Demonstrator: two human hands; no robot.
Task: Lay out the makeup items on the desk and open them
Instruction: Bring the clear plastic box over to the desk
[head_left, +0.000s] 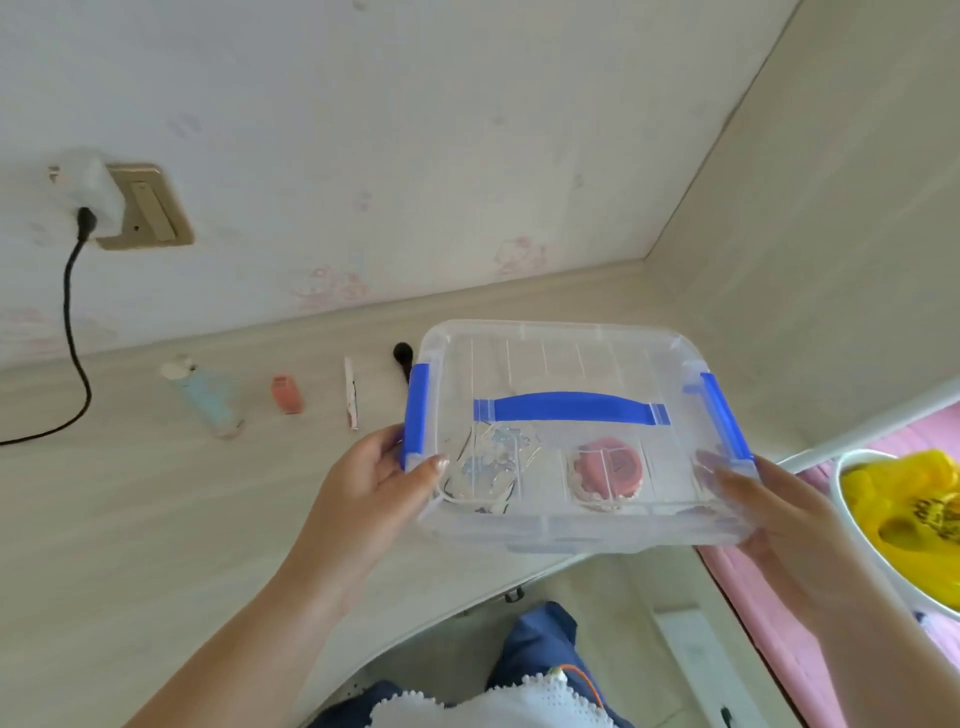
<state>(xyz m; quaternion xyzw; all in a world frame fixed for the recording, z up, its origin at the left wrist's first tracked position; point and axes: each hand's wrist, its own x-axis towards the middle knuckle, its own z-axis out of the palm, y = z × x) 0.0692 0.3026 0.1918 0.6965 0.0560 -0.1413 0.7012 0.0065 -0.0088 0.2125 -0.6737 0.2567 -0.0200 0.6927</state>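
Observation:
I hold a clear plastic box (576, 499) with a blue handle and blue side clips above the desk's front edge. My left hand (379, 478) grips its left side by the clip, and my right hand (758, 499) grips its right side. The lid is on. Through it I see a round pink compact (608, 467) and a clear, sparkly item (488, 462). On the desk (156, 493) behind lie a light blue tube (205, 397), a small pink case (287, 394), a thin white stick (351, 392) and a black brush (402, 356), partly hidden by the box.
A black cable (70, 312) runs from a wall socket (140, 208) down onto the desk at the left. At the right, a white bowl (852, 525) holding a yellow bag (914, 509) sits on a pink surface. The wall corner closes off the desk's back right.

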